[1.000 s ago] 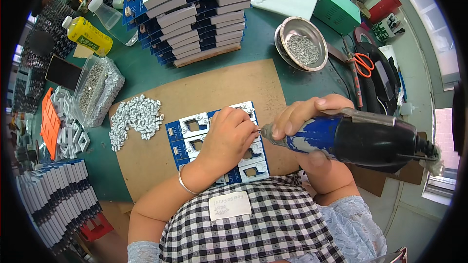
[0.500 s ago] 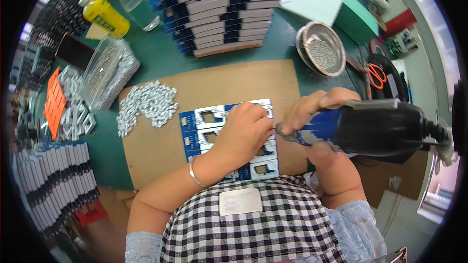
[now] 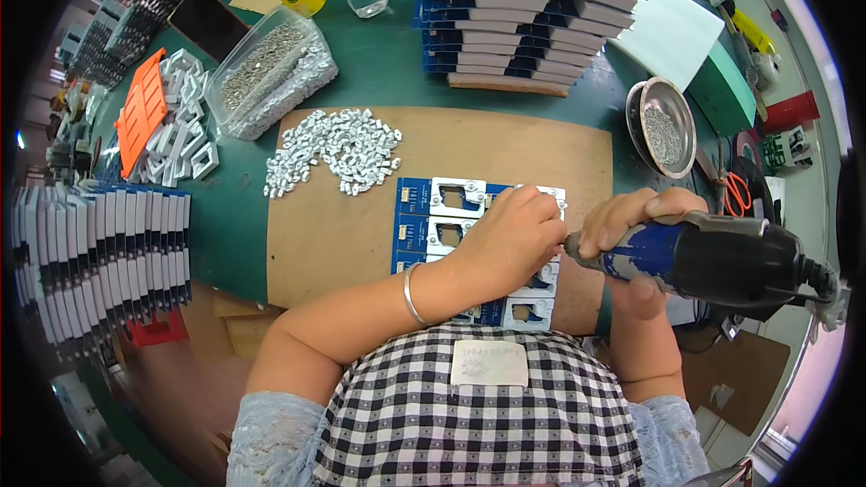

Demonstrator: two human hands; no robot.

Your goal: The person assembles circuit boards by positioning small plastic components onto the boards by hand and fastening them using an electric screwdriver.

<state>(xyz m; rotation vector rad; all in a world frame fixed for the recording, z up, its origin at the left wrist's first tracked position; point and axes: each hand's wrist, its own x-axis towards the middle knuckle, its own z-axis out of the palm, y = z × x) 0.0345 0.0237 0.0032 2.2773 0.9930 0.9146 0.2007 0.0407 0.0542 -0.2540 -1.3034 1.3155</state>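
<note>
A blue circuit board panel (image 3: 435, 225) with white frames lies on a brown board (image 3: 343, 225). My left hand (image 3: 514, 239) rests on the panel's right part with pinched fingers; whether they hold a small part is hidden. My right hand (image 3: 636, 230) grips a blue and black electric screwdriver (image 3: 713, 257), whose tip points left at the panel beside my left fingers. A silver bangle (image 3: 410, 293) sits on my left wrist.
A heap of small white parts (image 3: 338, 149) lies on the brown board. Stacks of blue boards (image 3: 519, 13) stand at the back. A metal dish of screws (image 3: 663, 126) is at the right, a clear bag (image 3: 271, 72) at the left, and rows of grey parts (image 3: 95, 261) at the far left.
The view has shifted, so the whole bench sits lower and more to the right. Both hands and the screwdriver stay at the panel's right part.
</note>
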